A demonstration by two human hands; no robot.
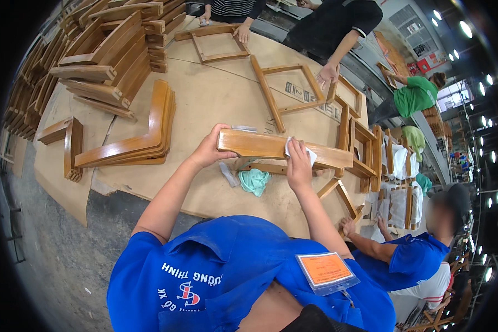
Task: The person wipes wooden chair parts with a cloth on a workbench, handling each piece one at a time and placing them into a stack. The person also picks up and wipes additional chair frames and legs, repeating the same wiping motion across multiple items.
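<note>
In the head view, two bare hands work on one wooden piece (254, 145), held up at the centre above the table (205, 97). The left hand (211, 149), at the piece's nine o'clock end, has its fingers clamped around the wood. The right hand (299, 166) has its fingers bent together over one white cloth (311, 157), pressing it to the upper face.

Around the piece lie one crumpled teal cloth (254, 181), between seven and eight o'clock, and two open wooden frames: one at eleven (224, 57), one at twelve (267, 94). More frames crowd together at three, too overlapped to count. At nine sits a nested stack of bent parts (122, 150), its layers too close to count surely; at ten rises a taller pile of slats (102, 72).

The held piece is long, smooth and honey-brown, with a soft sheen. The bent parts are L-shaped and glossy, the frames four-sided with straight bars. Brown, matte, cardboard-like sheeting covers the table, with a seam across it.
</note>
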